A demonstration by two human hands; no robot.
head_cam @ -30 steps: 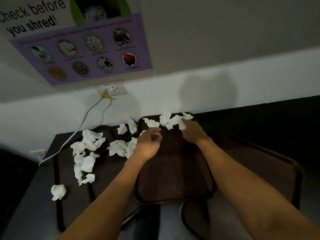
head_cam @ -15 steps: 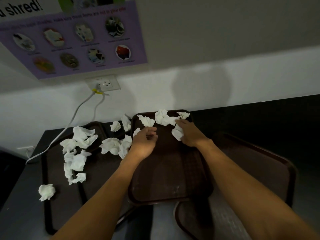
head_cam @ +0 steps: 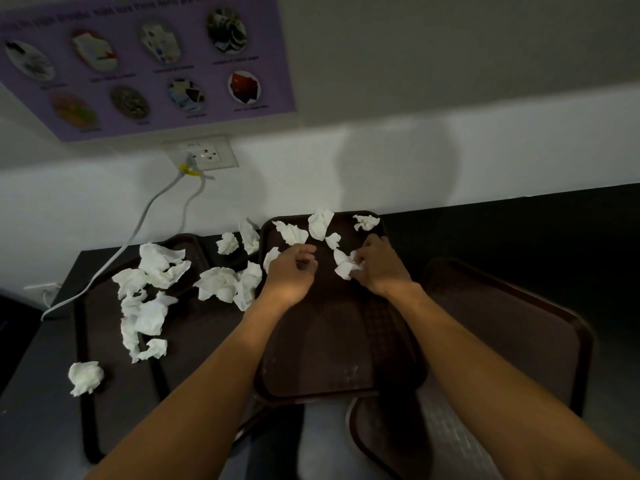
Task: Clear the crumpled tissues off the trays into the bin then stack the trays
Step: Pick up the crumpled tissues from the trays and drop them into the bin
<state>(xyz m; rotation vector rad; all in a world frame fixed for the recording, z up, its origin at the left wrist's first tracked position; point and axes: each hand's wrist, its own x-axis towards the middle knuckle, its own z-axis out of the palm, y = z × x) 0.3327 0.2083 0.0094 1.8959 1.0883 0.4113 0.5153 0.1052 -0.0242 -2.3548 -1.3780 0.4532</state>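
Honestly, this looks like early days. The right hand point(head_cam: 381, 268) pinches one crumpled tissue point(head_cam: 344, 266) over the far half of the middle tray point(head_cam: 329, 358). The left hand point(head_cam: 291, 271) hovers beside it with its fingers curled, and I can't tell if it's got anything in it.

A few more wads point(head_cam: 320, 223) sit along that tray's far end. A big pile point(head_cam: 149, 296) is spread over the left tray point(head_cam: 194, 341), and one loose ball point(head_cam: 85, 377) lies by that tray's outer edge. No bin is in view. The right tray point(head_cam: 502, 323) looks bare. The trays overlap loosely, so I'd say the stacking isn't started yet.

The tissues are thin, white and soft, scrunched into uneven, creased lumps. The trays are dark brown rectangles with rounded corners, a raised rim and a fine grid texture, so probably plastic. It all sits on a dark counter point(head_cam: 519, 220), with a wall socket point(head_cam: 204, 154) and a grey cable point(head_cam: 138, 230) behind.
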